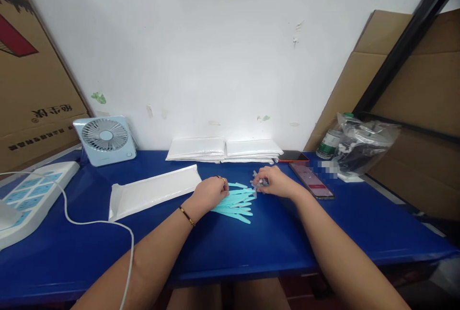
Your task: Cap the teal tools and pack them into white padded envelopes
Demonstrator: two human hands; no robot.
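Observation:
My left hand (212,192) rests at the left end of several turquoise plastic sticks (237,203), its fingers curled down over them; what the fingertips pinch is hidden. The sticks fan out to the right on the blue table (230,247). Just beyond their right ends, my right hand (271,180) has its fingers bent round small clear plastic pieces (256,180). A white padded envelope (154,191) lies flat to the left of my left hand.
Stacked white envelopes (196,148) lie against the wall. A light blue fan (106,141) and a power strip (32,200) with a white cable are at left. Two phones, one dark-screened (293,156), one lit (312,180), a bottle (329,142) and a plastic bag (364,149) are at right.

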